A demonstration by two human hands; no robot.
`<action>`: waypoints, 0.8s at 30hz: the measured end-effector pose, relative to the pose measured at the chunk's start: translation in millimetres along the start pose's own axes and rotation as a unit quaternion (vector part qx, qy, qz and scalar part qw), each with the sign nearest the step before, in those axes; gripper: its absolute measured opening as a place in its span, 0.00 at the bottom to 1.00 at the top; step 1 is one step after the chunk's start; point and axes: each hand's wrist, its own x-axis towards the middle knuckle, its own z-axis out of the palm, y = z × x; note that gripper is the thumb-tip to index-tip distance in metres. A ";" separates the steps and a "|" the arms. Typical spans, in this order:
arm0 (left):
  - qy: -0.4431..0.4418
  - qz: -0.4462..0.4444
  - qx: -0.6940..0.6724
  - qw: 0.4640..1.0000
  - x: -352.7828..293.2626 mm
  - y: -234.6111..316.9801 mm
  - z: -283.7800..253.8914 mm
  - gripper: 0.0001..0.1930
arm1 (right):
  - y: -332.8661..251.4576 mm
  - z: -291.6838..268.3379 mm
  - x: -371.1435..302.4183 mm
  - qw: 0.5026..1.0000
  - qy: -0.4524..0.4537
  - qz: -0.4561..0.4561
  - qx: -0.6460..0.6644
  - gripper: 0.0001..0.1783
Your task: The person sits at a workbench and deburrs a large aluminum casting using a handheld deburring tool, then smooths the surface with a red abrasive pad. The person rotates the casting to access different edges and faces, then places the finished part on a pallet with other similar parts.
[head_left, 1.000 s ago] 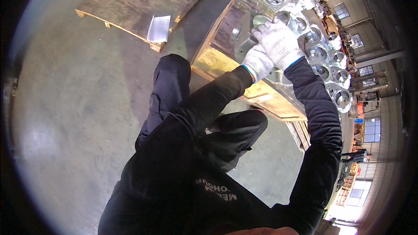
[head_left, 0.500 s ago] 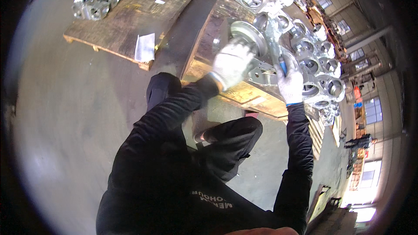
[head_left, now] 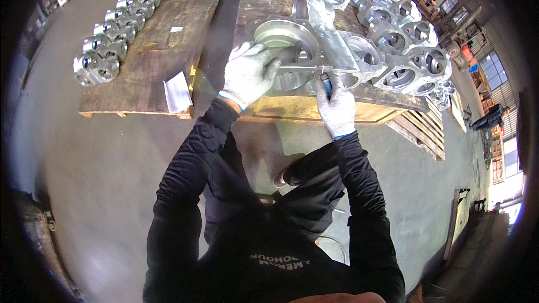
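Both arms [head_left: 364,177] forward, fingers [head_left: 251,51] bent.

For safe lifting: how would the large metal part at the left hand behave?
The metal part is probably heavy and stiff, given its broad metal body. Its smooth, shiny bore may be slippery to the gloved left hand.

Open floor [head_left: 213,56] lies left of the left hand [head_left: 249,72]; castings [head_left: 396,40] crowd rightward.

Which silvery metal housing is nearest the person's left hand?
The silvery metal housing with the widest-looking round bore, right at the white-gloved left hand; all others stand farther off.
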 end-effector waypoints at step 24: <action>-0.174 -0.454 -0.115 0.866 34.0 -89.2 68.7 0.47 | 238.9 -33.8 172.1 0.965 -0.077 0.196 -0.156 0.40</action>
